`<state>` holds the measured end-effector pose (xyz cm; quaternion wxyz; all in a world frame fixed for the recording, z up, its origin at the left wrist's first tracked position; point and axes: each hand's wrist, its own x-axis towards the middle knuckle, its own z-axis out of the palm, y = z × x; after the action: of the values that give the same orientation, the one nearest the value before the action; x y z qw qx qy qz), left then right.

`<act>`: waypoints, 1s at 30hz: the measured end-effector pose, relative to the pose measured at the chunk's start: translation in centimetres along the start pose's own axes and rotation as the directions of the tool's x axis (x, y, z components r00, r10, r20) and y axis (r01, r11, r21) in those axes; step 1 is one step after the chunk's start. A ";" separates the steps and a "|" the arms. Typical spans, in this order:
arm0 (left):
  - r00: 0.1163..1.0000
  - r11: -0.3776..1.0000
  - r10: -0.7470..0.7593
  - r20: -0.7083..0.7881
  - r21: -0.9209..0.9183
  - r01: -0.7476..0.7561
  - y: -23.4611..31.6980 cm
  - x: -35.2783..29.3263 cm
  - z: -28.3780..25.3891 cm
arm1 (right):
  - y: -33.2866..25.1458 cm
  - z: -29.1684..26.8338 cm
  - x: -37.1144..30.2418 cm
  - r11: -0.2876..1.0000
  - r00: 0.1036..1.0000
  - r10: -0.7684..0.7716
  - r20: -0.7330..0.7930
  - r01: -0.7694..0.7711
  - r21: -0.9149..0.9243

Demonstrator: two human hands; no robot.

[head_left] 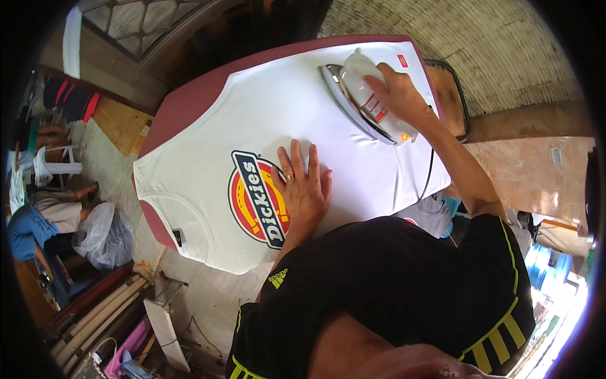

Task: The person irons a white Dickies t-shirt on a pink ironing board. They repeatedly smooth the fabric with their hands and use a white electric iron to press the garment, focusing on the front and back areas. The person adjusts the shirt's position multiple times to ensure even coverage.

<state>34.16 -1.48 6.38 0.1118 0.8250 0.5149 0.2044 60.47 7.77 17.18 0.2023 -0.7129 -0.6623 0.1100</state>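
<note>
A white sleeveless shirt (265, 110) lies spread over a maroon-covered ironing board (182, 110), with a round red, yellow and dark printed emblem (243, 199) on its front. My right hand (402, 93) is wrapped round the handle of a clothes iron (360, 88), whose metal soleplate edge shows near the shirt's far right end. An orange light glows at the iron's heel. My left hand (306, 189) lies flat on the shirt, fingers spread, partly covering the emblem's right side. Faint creases run through the cloth below the iron.
The iron's dark cord (428, 174) runs down the board's right side. A small dark object (177, 237) rests by the shirt's neckline. At left, another person's legs and blue clothing (31, 224) show beside a clear plastic bag (108, 237). A chair (451, 95) stands beyond the board.
</note>
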 end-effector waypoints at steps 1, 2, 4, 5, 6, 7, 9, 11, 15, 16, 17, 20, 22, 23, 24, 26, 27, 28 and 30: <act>1.000 1.000 0.002 0.010 0.017 -0.002 0.0 0.0 -0.1 | 1.1 -0.3 0.2 0.999 0.999 0.004 -0.048 -0.006 -0.042; 1.000 0.999 0.000 0.019 0.035 -0.001 0.0 0.0 -0.2 | 2.3 -0.4 0.8 0.996 0.996 0.003 -0.093 -0.010 -0.084; 1.000 0.999 0.013 0.026 0.051 -0.014 0.2 0.0 -0.3 | 6.0 -0.7 2.6 0.990 0.981 0.014 -0.196 -0.042 -0.137; 1.000 0.998 0.012 0.027 0.056 -0.013 0.3 0.1 -0.3 | 7.6 -0.6 4.0 0.988 0.968 -0.019 -0.250 -0.020 -0.151; 0.999 0.998 0.012 0.031 0.057 -0.014 0.3 0.0 -0.2 | 9.0 -0.6 5.3 0.985 0.952 -0.049 -0.301 -0.003 -0.171; 0.999 0.998 0.008 0.034 0.061 -0.010 0.2 -0.1 -0.1 | 9.6 -1.1 6.7 0.986 0.973 0.071 -0.221 -0.101 -0.130; 1.000 0.996 0.029 0.011 0.085 -0.030 0.2 0.0 0.1 | 11.2 -1.4 8.9 0.973 0.989 0.030 -0.145 -0.062 -0.223; 0.999 0.993 0.048 -0.006 0.110 -0.047 0.4 0.2 0.0 | 13.6 -0.1 9.7 0.864 0.954 -0.288 -0.081 0.222 -0.452; 0.998 0.988 0.054 -0.034 0.147 -0.048 0.3 0.2 0.4 | 14.0 0.6 4.0 0.443 0.715 -0.694 -0.081 0.335 -0.832; 0.998 0.989 0.043 -0.036 0.145 -0.037 0.1 0.0 0.6 | 13.1 0.0 2.8 0.492 0.694 -0.715 -0.082 0.417 -0.765; 0.999 0.987 0.032 -0.027 0.156 -0.027 0.1 -0.2 0.7 | 12.1 -0.5 0.7 0.604 0.749 -0.656 -0.087 0.453 -0.655; 1.000 0.981 0.026 0.005 0.190 -0.026 0.7 0.0 0.4 | 9.6 -2.9 -6.8 0.960 0.977 -0.206 -0.059 0.190 -0.205; 1.000 0.983 0.025 0.006 0.180 -0.025 1.3 0.3 0.1 | 10.4 -4.4 -10.4 1.000 1.000 0.012 -0.003 -0.012 -0.016; 1.000 0.985 0.023 0.010 0.173 -0.024 1.8 0.6 0.3 | 11.8 -5.3 -11.7 1.000 1.000 0.006 0.014 -0.006 0.010; 0.999 0.987 0.053 0.007 0.153 -0.053 2.6 1.2 0.4 | 13.6 -6.7 -12.4 0.964 0.970 -0.214 -0.112 0.191 -0.187; 0.994 0.988 0.108 0.001 0.113 -0.107 4.4 2.4 1.5 | 16.4 -9.1 -13.6 0.897 0.906 -0.365 -0.214 0.281 -0.342; 0.990 0.986 0.139 0.002 0.091 -0.138 5.4 3.0 2.2 | 17.3 -10.4 -14.2 0.934 0.927 -0.285 -0.244 0.212 -0.287; 0.985 0.980 0.172 0.015 0.101 -0.172 6.4 3.3 3.3 | 17.1 -12.3 -14.4 0.994 0.985 0.102 -0.141 -0.097 0.040; 0.970 0.969 0.232 0.068 0.072 -0.237 9.0 4.0 4.9 | 18.2 -14.7 -14.0 0.851 0.894 0.443 0.074 -0.444 0.280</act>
<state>45.20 -1.80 6.45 0.0693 0.8895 0.4180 0.1710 81.73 -8.92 20.83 0.2714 -0.8086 -0.4574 0.2516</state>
